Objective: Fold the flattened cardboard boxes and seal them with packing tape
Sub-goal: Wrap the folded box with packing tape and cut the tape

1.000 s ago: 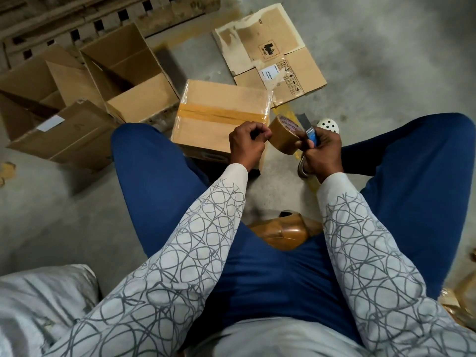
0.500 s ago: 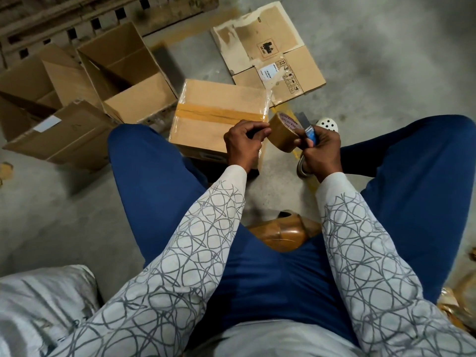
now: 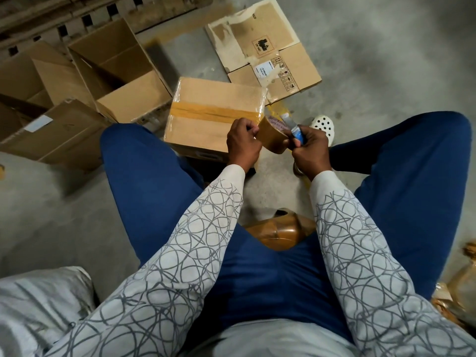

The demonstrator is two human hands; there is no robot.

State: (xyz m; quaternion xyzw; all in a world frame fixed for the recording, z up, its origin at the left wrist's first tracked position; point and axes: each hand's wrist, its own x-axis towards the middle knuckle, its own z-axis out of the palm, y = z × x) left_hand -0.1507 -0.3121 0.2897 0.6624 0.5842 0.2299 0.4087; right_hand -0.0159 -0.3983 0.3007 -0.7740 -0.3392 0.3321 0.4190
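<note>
Bare concrete floor (image 3: 386, 60) surrounds a seated person whose blue-trousered legs spread to either side of the work. Both hands are raised together between the knees. The left hand (image 3: 243, 145) has its fingers curled and pinches at the left side of the tape roll (image 3: 271, 135), apparently on the loose end of the tape, though the exact grip is too small to tell. The right hand (image 3: 310, 150) wraps around the roll's other side and also clasps a blue-handled cutter (image 3: 296, 131), whose blade points up and away.

The folded box (image 3: 206, 135) sits just ahead and to the left of the hands, touching the left knee. A tape strip (image 3: 213, 113) already runs across its top. The strip's long axis runs left to right, and its right end meets the box edge just beyond the left hand's knuckles. The left hand is therefore the nearer one to the box, while the right hand stands off past the corner. A clear film of tape seems to rise along that right edge.

The likely next move is cutting the tape free at that corner, so the blade would have to travel leftward across the roll towards the left hand's fingers, which is a small risk.

Further left of the hands stand open boxes (image 3: 116, 73), and ahead of the right hand lies flattened cardboard (image 3: 268, 55). More tape rolls (image 3: 280, 233) rest close to the body between the forearms.
</note>
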